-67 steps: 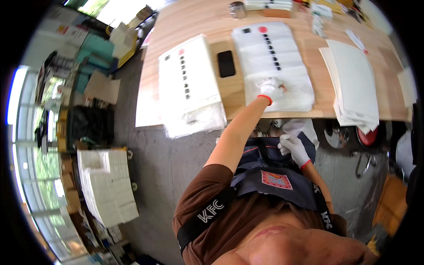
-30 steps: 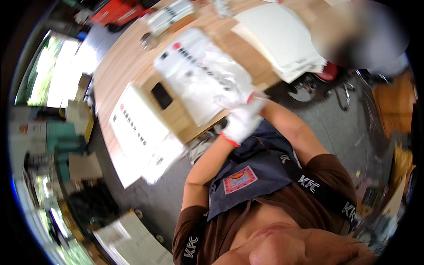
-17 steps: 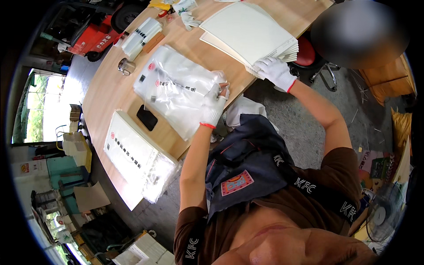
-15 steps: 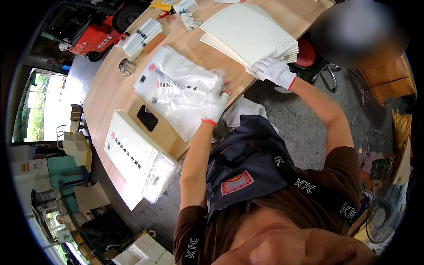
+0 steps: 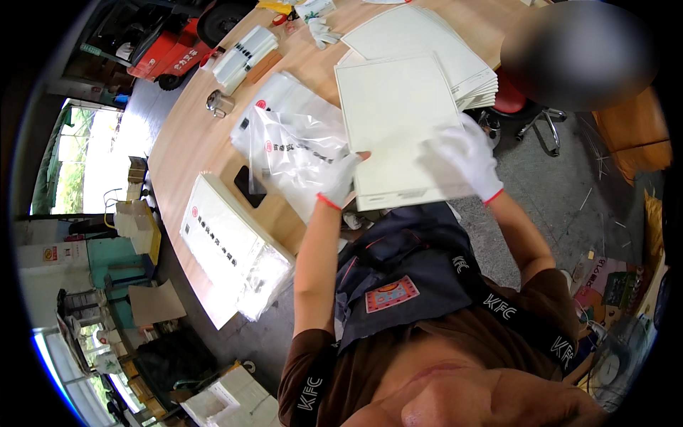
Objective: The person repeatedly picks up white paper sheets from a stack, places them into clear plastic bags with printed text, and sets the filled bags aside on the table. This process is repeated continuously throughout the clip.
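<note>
A pale cream sheet (image 5: 398, 121), seemingly stiff, extends past the table's near edge, above my lap. At its left edge is my left hand (image 5: 341, 178), white-gloved with a bare thumb tip; it is closed on a clear printed plastic bag (image 5: 292, 146), and the thumb lies against the sheet. The bag's far corner is raised off a pile of similar bags (image 5: 284, 89). By the sheet's right edge, my gloved right hand (image 5: 469, 160) is smeared by motion, so its grip is unclear. Behind lies a fanned stack of cream sheets (image 5: 405, 35).
On the table's left lie a bagged printed stack (image 5: 220, 249) and a dark phone (image 5: 249, 186). Farther back stand a metal cup (image 5: 220, 104), a bundle of rolled plastic (image 5: 245, 57) and a loose glove (image 5: 322, 33). A red stool (image 5: 509, 99) is at the right.
One cream sheet has come off the stack toward me and the left hand. My right hand moved nearer with it. The plastic bag's far corner has lifted.
</note>
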Action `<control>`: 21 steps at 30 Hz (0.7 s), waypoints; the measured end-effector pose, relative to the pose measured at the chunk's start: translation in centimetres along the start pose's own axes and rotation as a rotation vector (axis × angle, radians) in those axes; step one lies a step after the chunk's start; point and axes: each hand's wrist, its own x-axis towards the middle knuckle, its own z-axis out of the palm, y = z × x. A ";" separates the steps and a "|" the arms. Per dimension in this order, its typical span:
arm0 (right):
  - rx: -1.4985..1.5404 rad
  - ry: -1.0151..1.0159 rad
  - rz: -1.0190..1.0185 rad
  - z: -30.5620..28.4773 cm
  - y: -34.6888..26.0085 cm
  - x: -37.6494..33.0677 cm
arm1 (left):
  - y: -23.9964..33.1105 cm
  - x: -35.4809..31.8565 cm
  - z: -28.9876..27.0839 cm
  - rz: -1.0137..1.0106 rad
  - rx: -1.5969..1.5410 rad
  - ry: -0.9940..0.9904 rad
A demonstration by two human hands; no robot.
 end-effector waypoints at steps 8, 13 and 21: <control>0.726 -0.138 0.389 9.5 0.1 -1.8 | -1.4 -5.5 7.3 0.229 1.330 0.043; 0.228 -0.060 0.221 8.8 -0.6 -1.5 | -3.1 -5.0 3.7 0.339 1.041 -0.002; -0.448 -0.497 -0.598 1.6 -6.8 1.8 | 9.0 -12.8 -7.3 0.455 -0.174 0.026</control>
